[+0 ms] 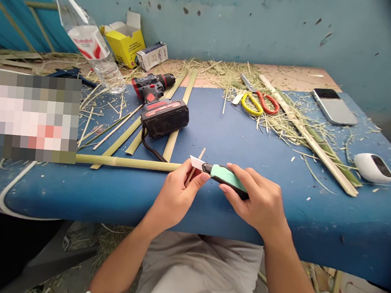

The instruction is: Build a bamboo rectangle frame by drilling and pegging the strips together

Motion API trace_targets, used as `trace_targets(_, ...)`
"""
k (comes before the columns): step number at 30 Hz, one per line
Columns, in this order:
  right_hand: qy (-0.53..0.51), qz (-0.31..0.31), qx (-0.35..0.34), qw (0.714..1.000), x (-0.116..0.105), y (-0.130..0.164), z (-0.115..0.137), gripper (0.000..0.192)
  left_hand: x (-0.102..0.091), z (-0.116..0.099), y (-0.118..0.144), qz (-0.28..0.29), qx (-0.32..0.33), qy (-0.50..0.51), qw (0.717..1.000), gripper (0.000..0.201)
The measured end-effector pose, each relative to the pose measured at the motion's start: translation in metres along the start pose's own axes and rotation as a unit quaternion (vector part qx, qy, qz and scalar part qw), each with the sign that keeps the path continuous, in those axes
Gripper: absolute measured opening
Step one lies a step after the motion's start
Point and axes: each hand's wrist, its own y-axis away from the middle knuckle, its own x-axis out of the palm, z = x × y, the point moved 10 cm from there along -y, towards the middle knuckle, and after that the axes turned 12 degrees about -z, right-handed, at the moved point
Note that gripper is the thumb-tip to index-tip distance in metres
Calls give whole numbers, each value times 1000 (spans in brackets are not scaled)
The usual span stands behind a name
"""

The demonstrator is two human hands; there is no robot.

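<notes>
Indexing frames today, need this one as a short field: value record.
left hand: pinching a thin stick
right hand: gripping a utility knife by its handle
blade: out, beside the left hand's fingers; contact with the stick unclear
surface: blue tabletop with scattered shavings
behind hands: cordless drill
far left: water bottle
right side: scissors, phone
</notes>
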Motion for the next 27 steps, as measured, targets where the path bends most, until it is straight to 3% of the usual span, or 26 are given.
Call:
trace_targets(13, 39, -38, 28, 998, -1, 1, 14, 39, -12, 0, -5, -73, 19, -25, 997, 43)
trace_targets(19, 78, -58, 9, 995, -3, 3, 19, 42, -8, 0, -7, -53, 3, -15, 998, 42)
trace_targets(27, 103, -67, -4, 992, -5, 3, 23, 41, -8, -1, -1, -73, 22, -53, 996, 38)
